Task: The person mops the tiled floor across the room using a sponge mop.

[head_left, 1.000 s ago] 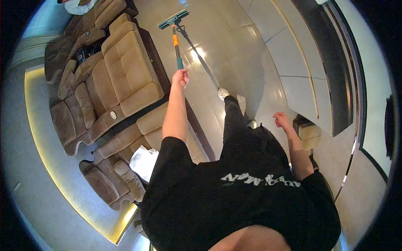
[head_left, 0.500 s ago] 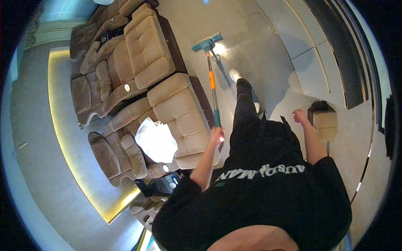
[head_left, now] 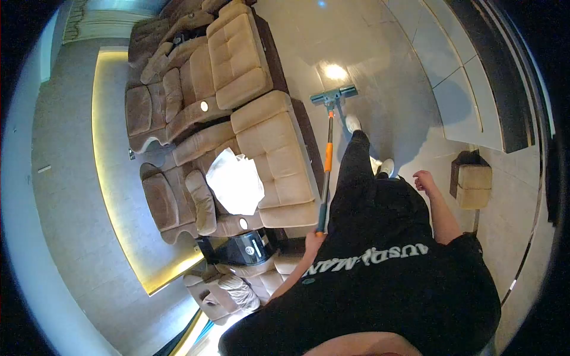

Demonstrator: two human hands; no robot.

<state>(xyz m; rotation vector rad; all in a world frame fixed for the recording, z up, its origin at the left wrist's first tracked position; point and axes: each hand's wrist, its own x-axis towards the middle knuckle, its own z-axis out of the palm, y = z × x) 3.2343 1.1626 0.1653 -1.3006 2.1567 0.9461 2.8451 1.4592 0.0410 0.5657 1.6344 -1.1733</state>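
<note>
My left hand (head_left: 313,240) is closed around the upper end of a sponge mop's (head_left: 326,178) grey and orange pole, close to my left hip. The mop's wide teal head (head_left: 333,95) rests on the shiny floor ahead of my feet, near a bright light reflection. On the other side, my right hand (head_left: 424,181) hangs beside my body with its fingers curled in and nothing visible in them. Nearest to it is a small brown and beige upholstered stool (head_left: 474,181).
Brown padded recliner sofas (head_left: 273,154) line the left, with a white bag or cloth (head_left: 236,181) on one seat. A black console (head_left: 252,248) stands between seats. A glowing yellow strip (head_left: 104,154) edges the floor behind. Along the right runs a pale cabinet (head_left: 463,98).
The mop head now lies closer to my feet, and my left hand has drawn back toward my body with the pole. My view and legs have shifted as I step.
</note>
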